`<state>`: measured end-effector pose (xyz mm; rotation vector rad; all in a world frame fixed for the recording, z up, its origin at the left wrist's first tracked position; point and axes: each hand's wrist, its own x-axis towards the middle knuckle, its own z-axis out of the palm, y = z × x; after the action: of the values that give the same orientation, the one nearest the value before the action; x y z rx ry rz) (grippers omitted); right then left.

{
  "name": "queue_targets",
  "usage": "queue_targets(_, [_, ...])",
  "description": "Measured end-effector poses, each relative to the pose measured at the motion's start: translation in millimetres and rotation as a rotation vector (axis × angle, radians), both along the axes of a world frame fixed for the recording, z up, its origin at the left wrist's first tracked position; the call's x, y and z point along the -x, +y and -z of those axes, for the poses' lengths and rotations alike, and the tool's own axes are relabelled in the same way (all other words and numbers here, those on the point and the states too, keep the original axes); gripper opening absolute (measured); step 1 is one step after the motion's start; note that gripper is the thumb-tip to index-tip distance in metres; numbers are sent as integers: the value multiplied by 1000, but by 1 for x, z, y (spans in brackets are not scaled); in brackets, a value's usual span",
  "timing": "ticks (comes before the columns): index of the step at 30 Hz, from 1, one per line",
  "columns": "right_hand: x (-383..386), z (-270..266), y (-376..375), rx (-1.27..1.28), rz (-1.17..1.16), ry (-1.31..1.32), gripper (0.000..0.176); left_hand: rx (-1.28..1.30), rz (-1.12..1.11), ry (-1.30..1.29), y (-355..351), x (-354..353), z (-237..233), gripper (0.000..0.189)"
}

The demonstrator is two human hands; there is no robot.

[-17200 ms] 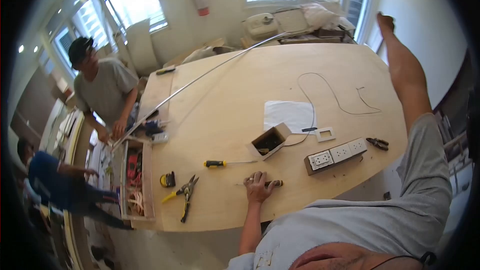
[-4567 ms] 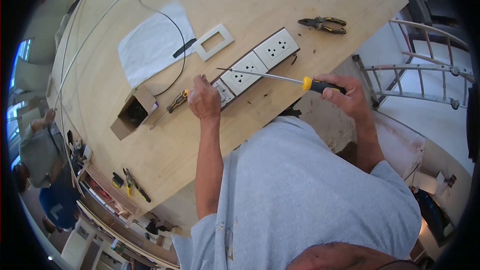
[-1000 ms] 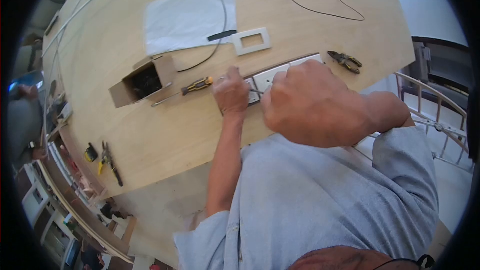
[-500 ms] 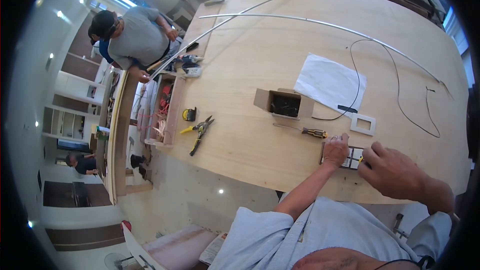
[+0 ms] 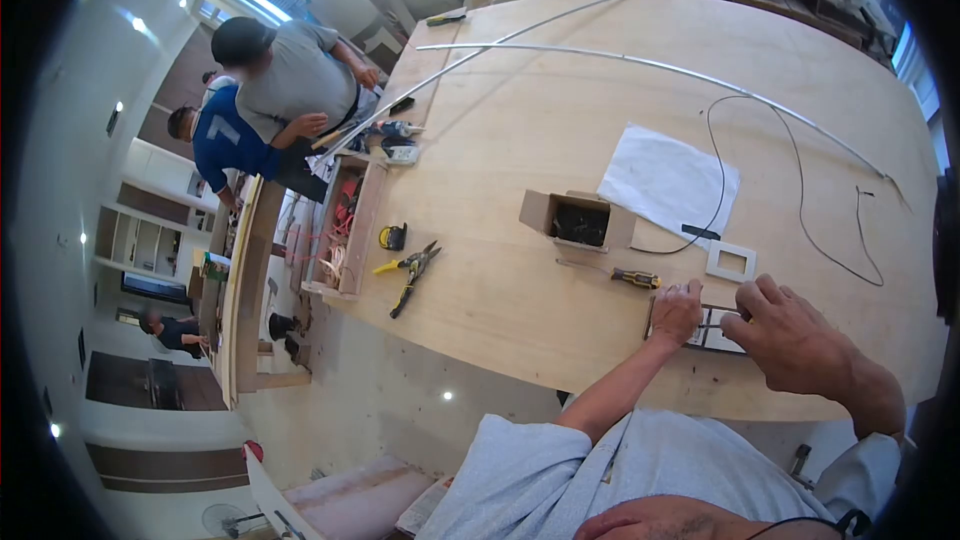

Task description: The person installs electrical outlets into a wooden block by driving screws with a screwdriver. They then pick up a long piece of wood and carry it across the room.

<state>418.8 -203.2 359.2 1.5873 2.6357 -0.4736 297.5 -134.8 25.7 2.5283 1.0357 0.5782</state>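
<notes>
While the outlet strip (image 5: 713, 333) shows between them, my left hand (image 5: 677, 316) bends half-closed over its left end, my right hand (image 5: 793, 338) curls opposite (what either grips, I can't tell).

On the tabletop (image 5: 500, 160): two long metal rods (image 5: 622, 57), crossed; a tape measure (image 5: 392, 237) near yellow-gripped snips (image 5: 411, 275). At the left edge: a wooden tray (image 5: 367, 228) with red items (image 5: 346, 196) inside. Beyond: a person in a blue shirt (image 5: 232, 140).

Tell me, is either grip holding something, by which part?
Can't tell: the right grip curls, hiding any hold; the left grip covers part of the socket strip.
</notes>
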Motion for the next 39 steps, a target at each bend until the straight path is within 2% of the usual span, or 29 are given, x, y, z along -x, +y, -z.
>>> queue_targets(4, [4, 19, -6, 47, 107, -137, 29, -4, -14, 9, 1, -1, 1, 11])
queue_targets(6, [11, 8, 5, 504, 230, -303, 32, -21, -17, 16, 0, -3, 2, 12])
queue_targets(7, [12, 4, 2, 494, 239, -306, 32, -23, -10, -2, 3, -4, 1, 13])
queue_targets(9, [16, 0, -8, 227, 283, -94, 26, -20, -5, -12, 2, -2, 2, 14])
queue_targets(10, [13, -3, -8, 224, 286, -92, 26, -28, -7, -17, 2, -2, 1, 14])
queue_targets(12, [3, -8, -5, -27, -32, -1, 27, -34, -11, -21, 2, -2, -1, 14])
queue_targets(16, [9, 21, -20, -69, -29, -127, 26, -12, -19, 21, 1, -2, -3, 14])
queue_targets(18, [12, 17, -15, 258, 282, -178, 23, -11, -28, 24, 2, -4, -2, 14])
queue_targets(21, [13, 13, -10, 332, 391, -208, 21, -19, -26, -14, 1, -3, 0, 14])
queue_targets(22, [10, 9, -10, 327, 392, -208, 21, -18, -28, 7, 1, -3, -1, 14])
queue_targets(24, [3, -3, -12, -60, 143, 35, 21, -19, -24, 26, 2, -4, -3, 13])
queue_targets(28, [0, 15, -13, -97, 19, 51, 19, -33, -15, 36, 1, -3, -1, 12])
queue_targets(30, [7, 15, -14, 271, 318, -158, 19, -39, -16, 30, 0, -1, 1, 12])
queue_targets(34, [7, 5, -10, 431, 394, -264, 20, -47, 0, 9, 3, -2, 1, 10])
queue_targets(36, [-3, 3, -19, -35, 153, 20, 21, -54, -2, 10, 2, -2, -2, 9])
queue_targets(37, [-6, 7, -20, -30, 157, 21, 21, -41, -7, 38, 1, -2, -4, 9])
queue_targets(39, [-7, 19, -16, -142, -2, 94, 23, -24, -10, 67, 0, -2, -4, 9])
